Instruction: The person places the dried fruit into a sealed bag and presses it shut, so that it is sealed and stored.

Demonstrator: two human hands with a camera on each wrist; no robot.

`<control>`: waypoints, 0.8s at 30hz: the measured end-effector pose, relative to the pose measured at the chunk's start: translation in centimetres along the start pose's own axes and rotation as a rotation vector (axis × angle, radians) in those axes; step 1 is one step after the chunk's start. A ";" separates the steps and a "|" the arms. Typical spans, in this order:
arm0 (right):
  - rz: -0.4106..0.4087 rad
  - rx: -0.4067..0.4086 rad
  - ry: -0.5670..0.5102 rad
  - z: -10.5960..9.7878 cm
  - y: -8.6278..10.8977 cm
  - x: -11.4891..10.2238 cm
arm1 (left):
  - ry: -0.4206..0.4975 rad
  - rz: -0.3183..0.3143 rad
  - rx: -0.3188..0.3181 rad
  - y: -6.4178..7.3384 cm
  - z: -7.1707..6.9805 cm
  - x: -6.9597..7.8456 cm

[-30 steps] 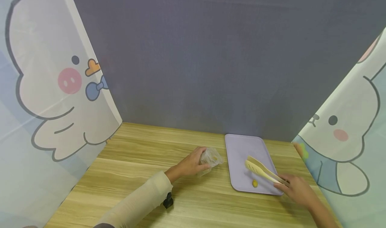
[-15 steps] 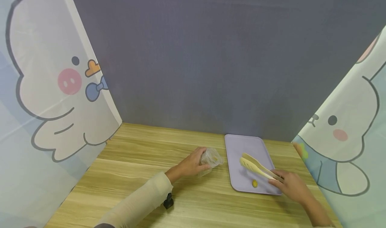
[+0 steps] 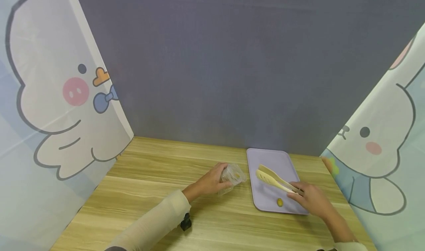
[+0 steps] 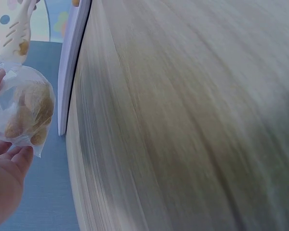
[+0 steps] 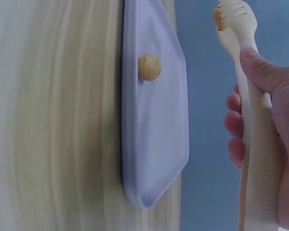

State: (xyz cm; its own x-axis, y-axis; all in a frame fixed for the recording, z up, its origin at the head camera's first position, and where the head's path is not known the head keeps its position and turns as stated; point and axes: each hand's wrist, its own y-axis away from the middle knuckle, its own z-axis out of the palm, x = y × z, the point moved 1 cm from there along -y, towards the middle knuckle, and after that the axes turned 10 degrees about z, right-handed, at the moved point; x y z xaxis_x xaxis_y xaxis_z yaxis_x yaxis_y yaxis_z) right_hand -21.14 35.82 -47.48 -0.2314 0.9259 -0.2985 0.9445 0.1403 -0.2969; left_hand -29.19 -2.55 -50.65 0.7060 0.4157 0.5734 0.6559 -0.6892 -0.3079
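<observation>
My left hand (image 3: 212, 181) grips a clear plastic bag (image 3: 234, 174) left of the lilac tray (image 3: 272, 157). Several brown, rounded pieces (image 4: 31, 108) show through the bag's side in the left wrist view. My right hand (image 3: 313, 199) holds cream slotted tongs (image 3: 273, 179) over the tray, thumb on one arm and fingers curled round the other. Between the tong tips sits a small brown piece (image 5: 219, 19). One more rounded yellow-brown piece (image 3: 280, 202) lies on the tray near its front edge; the right wrist view shows it as a small ball.
The wood-grain table (image 3: 159, 162) runs back to a dark grey panel (image 3: 212, 77). Cartoon-printed sheets (image 3: 66, 96) stand at both sides. A small black object (image 3: 186, 222) is seen under the left sleeve (image 3: 156, 221).
My right hand and the tongs have moved left across the tray, bringing the tips closer to the bag. The left hand, the bag and the piece on the tray have stayed in place.
</observation>
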 end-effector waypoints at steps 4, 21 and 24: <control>-0.024 0.016 -0.002 0.0 -0.6 -0.8 | -0.003 0.000 0.000 -0.1 0.0 0.0; -0.068 -0.009 -0.052 0.8 -2.8 -3.7 | -0.007 0.015 -0.001 -0.2 0.4 -0.2; -0.082 -0.007 -0.071 1.1 -3.1 -4.3 | -0.007 0.005 -0.007 -0.2 0.4 -0.2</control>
State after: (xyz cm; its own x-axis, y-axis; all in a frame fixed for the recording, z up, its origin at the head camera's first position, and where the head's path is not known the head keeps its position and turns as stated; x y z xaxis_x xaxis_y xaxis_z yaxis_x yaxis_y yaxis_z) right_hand -23.32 31.03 -46.26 -0.3237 0.8841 -0.3371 0.9232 0.2172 -0.3169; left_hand -29.38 -2.25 -51.07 0.7109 0.4165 0.5668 0.6507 -0.6953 -0.3052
